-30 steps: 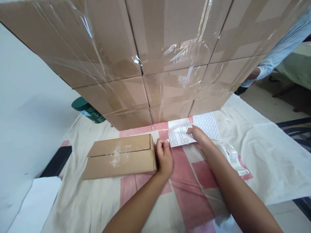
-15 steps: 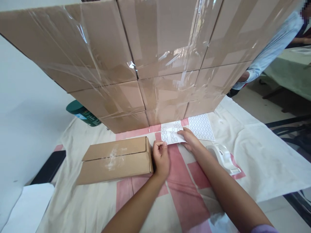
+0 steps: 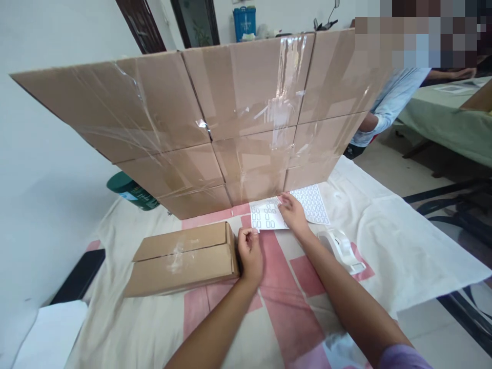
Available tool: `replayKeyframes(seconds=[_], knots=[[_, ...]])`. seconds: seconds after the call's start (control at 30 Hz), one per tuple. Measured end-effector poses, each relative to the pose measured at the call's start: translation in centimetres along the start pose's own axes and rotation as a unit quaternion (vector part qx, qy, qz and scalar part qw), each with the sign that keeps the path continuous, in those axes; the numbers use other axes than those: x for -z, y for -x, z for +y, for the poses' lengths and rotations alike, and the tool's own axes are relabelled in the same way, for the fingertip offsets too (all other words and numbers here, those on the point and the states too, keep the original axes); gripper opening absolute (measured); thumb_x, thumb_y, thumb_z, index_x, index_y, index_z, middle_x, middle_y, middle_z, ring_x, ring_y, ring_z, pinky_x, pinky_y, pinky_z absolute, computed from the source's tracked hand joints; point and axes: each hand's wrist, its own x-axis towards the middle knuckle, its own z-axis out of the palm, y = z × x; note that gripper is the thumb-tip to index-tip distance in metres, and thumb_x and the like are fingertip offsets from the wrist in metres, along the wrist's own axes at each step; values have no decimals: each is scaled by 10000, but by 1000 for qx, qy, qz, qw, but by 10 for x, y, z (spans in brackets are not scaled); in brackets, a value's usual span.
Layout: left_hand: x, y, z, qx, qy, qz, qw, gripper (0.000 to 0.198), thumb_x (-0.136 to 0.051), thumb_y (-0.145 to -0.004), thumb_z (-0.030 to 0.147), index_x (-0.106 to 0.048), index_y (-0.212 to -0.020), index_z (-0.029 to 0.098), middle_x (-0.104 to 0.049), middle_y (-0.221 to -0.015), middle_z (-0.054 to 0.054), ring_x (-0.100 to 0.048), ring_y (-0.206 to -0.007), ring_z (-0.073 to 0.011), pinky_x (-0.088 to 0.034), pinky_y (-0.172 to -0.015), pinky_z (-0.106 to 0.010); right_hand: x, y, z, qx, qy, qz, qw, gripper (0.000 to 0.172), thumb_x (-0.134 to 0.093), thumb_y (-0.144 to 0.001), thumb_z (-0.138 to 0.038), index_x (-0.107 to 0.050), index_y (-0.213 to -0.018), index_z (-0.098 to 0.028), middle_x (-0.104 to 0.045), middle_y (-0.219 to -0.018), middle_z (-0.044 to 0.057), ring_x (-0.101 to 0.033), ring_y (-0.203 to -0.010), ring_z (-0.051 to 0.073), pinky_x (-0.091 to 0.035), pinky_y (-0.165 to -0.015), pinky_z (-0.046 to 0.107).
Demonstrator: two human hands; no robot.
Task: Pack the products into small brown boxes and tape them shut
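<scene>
My left hand (image 3: 250, 254) is closed in a pinch just right of a closed cardboard box (image 3: 184, 261). A tiny white label (image 3: 257, 231) shows at its fingertips, near the lower left corner of a label sheet (image 3: 265, 218). The sheet is white, printed with small outlined rectangles, and has bare gaps among them. Over its right part is my right hand (image 3: 294, 212), its thumb and fingers slightly apart on top of the paper. A second label sheet (image 3: 312, 203), full of rectangles, lies partly behind that hand. Right of my right forearm sits a white tape dispenser (image 3: 343, 251).
Behind the sheets stands a wall of stacked, taped cardboard boxes (image 3: 246, 113). A green container (image 3: 132, 190) is by its left end. A black flat object (image 3: 79, 277) and white paper (image 3: 57, 328) lie at left. A person's sleeve (image 3: 400, 97) shows beyond the boxes at right.
The view has tilted up. My right hand has gone from gripping the label sheet's edge to lying over it, and the sheet is lower and flatter. My left hand has drawn slightly away from it.
</scene>
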Motion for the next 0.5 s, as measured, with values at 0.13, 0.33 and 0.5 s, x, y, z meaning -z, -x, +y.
replayKeyframes(seconds=[0.13,0.33,0.5], knots=[[0,-2,-4,25,7,10,1000,353,-604,-964,519,-578,-820,198,-572,-775,10,-527,-744,-148,-435,-724,-250,5,22,-22,179,86,-105,974,145,-700,-823,-216,-770,-949,-230,-682,-1199,94,-588,-1211,268,-437,-1121,445],[2,-2,-9,33,4,5,999,343,-578,-976,531,-574,-879,202,-601,-842,-2,-575,-818,-155,-470,-790,-265,-7,43,-24,304,162,-346,873,181,-636,-945,-310,-759,-1046,-224,-732,-1005,69,-664,-903,198,-501,-851,327],[3,-5,-13,25,-5,1,1000,305,-585,-970,504,-553,-914,206,-599,-887,-10,-588,-853,-153,-482,-829,-277,-16,44,-14,290,130,-337,886,173,-586,-951,-284,-731,-898,-205,-702,-859,30,-607,-752,153,-441,-710,264]])
